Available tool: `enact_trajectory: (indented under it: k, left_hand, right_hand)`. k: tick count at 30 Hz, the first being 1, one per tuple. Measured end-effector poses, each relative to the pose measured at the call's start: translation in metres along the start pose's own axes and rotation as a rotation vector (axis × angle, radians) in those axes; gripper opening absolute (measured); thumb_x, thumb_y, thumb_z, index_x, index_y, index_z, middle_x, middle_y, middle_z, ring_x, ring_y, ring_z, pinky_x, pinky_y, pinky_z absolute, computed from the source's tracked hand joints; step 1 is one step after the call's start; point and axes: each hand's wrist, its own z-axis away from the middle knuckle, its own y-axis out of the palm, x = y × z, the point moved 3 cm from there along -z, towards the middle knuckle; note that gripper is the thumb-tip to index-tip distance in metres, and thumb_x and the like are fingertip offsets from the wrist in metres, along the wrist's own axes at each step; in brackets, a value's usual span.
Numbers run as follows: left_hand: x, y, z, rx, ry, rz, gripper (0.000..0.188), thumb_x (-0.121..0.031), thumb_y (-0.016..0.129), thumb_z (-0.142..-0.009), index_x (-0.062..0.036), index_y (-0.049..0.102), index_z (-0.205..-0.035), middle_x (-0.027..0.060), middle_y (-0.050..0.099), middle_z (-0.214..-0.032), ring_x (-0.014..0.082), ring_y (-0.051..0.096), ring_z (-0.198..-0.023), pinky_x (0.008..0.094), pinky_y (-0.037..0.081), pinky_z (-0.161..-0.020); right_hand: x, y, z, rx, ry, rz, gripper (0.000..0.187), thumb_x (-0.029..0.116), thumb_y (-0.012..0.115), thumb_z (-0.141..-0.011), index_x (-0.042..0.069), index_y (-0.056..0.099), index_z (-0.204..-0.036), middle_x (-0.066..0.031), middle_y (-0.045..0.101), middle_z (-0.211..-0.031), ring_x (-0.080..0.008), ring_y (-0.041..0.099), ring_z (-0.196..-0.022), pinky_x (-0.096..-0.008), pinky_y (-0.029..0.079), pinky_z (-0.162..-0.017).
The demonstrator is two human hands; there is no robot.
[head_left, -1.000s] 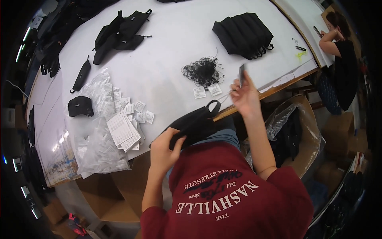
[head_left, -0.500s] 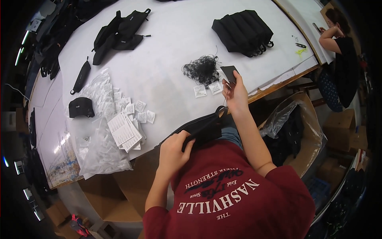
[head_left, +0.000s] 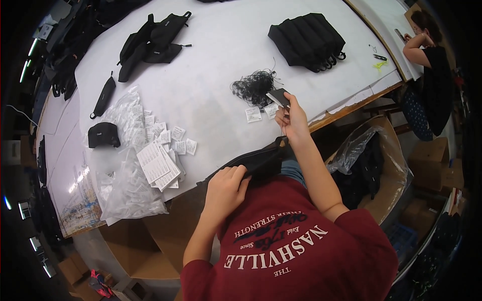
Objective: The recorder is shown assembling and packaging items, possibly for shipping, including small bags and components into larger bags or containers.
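Pouch of black fabric [head_left: 261,159], long and slim, lies at the near edge of a broad white surface [head_left: 211,95], close against the person's body. The left hand [head_left: 226,188] is curled closed over its left part, thumb pressing the cloth. The right hand [head_left: 293,115], above the pouch's other end, pinches a small dark card tag [head_left: 278,98] between thumb and fingers. A thin dark string [head_left: 282,128] hangs from the tag toward the pouch's right end.

Judging by that string, the tag seems at least partly attached; whether it is fastened cannot be told. More appears left: a tangled heap of black string loops [head_left: 251,89] sits just beyond the right hand, with two square white labels [head_left: 253,115] beside it. Farther back, a row of black ribbed pouches [head_left: 306,42] shows no hanging tags from this angle.

As for containers, a clear plastic bag [head_left: 133,200] at left holds many small white labels; others lie loose beside it, near larger printed white cards [head_left: 155,163]. Right of the person, an open cardboard box [head_left: 389,188], lined with clear plastic, holds black fabric goods [head_left: 369,168].
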Motion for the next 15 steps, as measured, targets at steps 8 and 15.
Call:
enact_trajectory:
  k: [8, 15]
  left_hand:
    - [0.000, 0.010, 0.000, 0.059, 0.090, -0.029, 0.015, -0.010, 0.064, -0.079, -0.0040, 0.052, -0.085, 0.0104, 0.055, -0.072, 0.0288, 0.055, -0.070, 0.0387, 0.044, -0.062]
    - [-0.007, 0.013, -0.001, 0.090, 0.132, -0.029, 0.015, -0.012, 0.063, -0.080, -0.0045, 0.051, -0.083, 0.0093, 0.054, -0.073, 0.0278, 0.055, -0.071, 0.0380, 0.045, -0.063]
  right_hand:
    - [0.003, 0.012, 0.009, -0.041, 0.091, -0.046, 0.034, 0.029, 0.048, -0.092, 0.010, 0.042, -0.066, 0.0032, 0.030, -0.048, -0.0084, 0.022, -0.037, -0.0246, 0.019, -0.037]
    - [-0.004, 0.001, -0.001, -0.102, -0.163, 0.138, 0.033, 0.032, 0.046, -0.093, 0.008, 0.048, -0.070, 0.0028, 0.033, -0.048, -0.0091, 0.026, -0.036, -0.0255, 0.020, -0.036]
